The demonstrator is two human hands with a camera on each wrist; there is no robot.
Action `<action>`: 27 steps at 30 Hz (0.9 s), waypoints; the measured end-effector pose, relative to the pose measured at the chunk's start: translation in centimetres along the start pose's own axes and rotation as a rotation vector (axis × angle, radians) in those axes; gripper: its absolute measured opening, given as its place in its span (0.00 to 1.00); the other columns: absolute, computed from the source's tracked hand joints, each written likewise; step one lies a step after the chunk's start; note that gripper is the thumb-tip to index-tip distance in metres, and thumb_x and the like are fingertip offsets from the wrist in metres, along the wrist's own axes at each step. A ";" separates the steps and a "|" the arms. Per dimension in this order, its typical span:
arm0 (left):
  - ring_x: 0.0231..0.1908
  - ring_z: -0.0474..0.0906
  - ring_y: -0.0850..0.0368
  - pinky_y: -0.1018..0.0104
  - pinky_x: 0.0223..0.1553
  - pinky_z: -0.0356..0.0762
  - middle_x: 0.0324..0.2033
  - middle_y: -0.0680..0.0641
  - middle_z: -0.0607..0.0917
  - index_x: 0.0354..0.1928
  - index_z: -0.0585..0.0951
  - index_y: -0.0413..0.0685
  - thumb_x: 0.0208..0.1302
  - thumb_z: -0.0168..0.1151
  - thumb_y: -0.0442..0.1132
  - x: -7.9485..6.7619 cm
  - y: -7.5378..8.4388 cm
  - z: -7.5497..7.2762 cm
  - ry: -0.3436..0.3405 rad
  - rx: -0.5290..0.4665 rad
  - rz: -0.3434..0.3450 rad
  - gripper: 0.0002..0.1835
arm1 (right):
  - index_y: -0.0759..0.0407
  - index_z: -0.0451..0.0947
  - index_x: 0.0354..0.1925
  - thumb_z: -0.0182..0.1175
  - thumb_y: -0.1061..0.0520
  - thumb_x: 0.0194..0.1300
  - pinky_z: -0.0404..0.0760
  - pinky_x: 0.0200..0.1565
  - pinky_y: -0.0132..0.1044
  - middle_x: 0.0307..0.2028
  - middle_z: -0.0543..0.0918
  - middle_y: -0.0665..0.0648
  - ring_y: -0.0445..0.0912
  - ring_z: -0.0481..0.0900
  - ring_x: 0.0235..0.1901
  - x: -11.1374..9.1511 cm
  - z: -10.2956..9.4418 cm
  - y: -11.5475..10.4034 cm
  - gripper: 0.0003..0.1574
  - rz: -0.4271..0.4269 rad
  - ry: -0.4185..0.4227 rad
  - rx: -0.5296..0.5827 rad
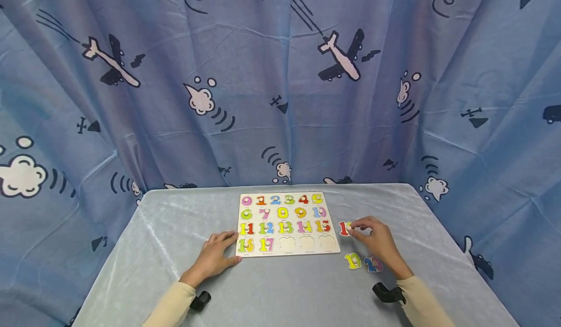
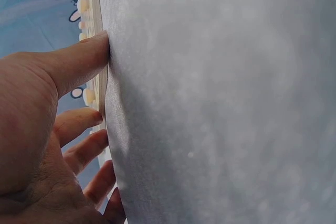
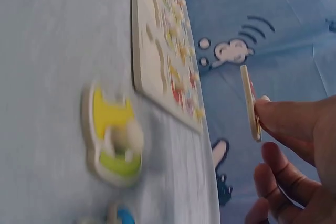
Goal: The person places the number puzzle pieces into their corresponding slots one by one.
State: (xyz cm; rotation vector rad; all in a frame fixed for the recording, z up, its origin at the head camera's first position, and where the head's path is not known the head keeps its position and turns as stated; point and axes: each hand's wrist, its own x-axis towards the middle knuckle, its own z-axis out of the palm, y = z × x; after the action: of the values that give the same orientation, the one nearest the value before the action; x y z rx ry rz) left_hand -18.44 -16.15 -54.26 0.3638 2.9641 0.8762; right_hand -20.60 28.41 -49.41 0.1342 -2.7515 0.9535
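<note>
A wooden number puzzle board (image 1: 289,224) lies on the table, its rows filled with colourful knobbed numbers apart from three bare recesses at the bottom right. At its left edge my left hand (image 1: 216,255) rests, thumb by the near corner and fingers along the side; in the left wrist view the thumb (image 2: 81,61) touches the edge. My right hand (image 1: 376,237) pinches a number piece (image 1: 344,228) by its knob, just right of the board. The piece shows a red 1; its second digit is mostly covered by fingers. The right wrist view shows this piece (image 3: 249,100) edge-on, raised off the table.
A yellow and green 19 piece (image 1: 352,261) and a blue and pink 20 piece (image 1: 373,264) lie on the grey table cloth (image 1: 280,293), below the right hand. Behind the table hangs a blue curtain (image 1: 245,137) with planes and clouds.
</note>
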 end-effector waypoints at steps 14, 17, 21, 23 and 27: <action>0.60 0.67 0.47 0.48 0.57 0.62 0.66 0.46 0.73 0.67 0.73 0.46 0.56 0.73 0.48 -0.2 0.1 0.0 0.000 0.006 0.016 0.37 | 0.51 0.86 0.34 0.73 0.56 0.55 0.73 0.43 0.40 0.35 0.84 0.49 0.46 0.76 0.39 -0.1 4.3 -4.1 0.06 -0.006 -0.086 0.103; 0.60 0.67 0.47 0.48 0.57 0.63 0.66 0.46 0.73 0.67 0.74 0.45 0.56 0.73 0.48 -0.1 0.1 0.0 0.004 0.010 0.015 0.37 | 0.50 0.86 0.32 0.73 0.57 0.53 0.72 0.40 0.36 0.32 0.83 0.48 0.44 0.76 0.37 -0.2 5.4 -4.9 0.06 -0.029 -0.084 0.121; 0.61 0.66 0.47 0.48 0.57 0.62 0.67 0.46 0.73 0.67 0.73 0.46 0.56 0.73 0.48 0.0 0.1 0.0 -0.001 0.005 0.002 0.37 | 0.49 0.86 0.29 0.74 0.59 0.52 0.72 0.39 0.34 0.30 0.82 0.46 0.42 0.75 0.35 -0.3 7.0 -6.0 0.07 -0.043 -0.092 0.156; 0.61 0.66 0.47 0.48 0.57 0.62 0.67 0.46 0.73 0.67 0.73 0.46 0.56 0.73 0.48 0.0 0.1 0.0 -0.001 0.003 0.001 0.37 | 0.50 0.86 0.29 0.74 0.60 0.51 0.72 0.39 0.35 0.30 0.82 0.46 0.42 0.76 0.35 -0.4 7.9 -6.5 0.07 -0.050 -0.096 0.168; 0.61 0.66 0.47 0.48 0.57 0.62 0.67 0.47 0.73 0.67 0.73 0.46 0.56 0.73 0.48 0.0 0.1 -0.1 -0.001 0.001 0.000 0.37 | 0.50 0.86 0.27 0.74 0.61 0.50 0.72 0.39 0.35 0.28 0.82 0.45 0.41 0.75 0.33 -0.5 9.6 -7.3 0.08 -0.062 -0.086 0.177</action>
State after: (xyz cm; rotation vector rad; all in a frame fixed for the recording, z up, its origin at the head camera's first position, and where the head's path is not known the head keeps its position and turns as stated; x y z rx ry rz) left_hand -18.38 -16.10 -54.10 0.3639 2.9631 0.8744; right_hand -20.70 16.76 -52.52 0.2943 -2.7183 1.1993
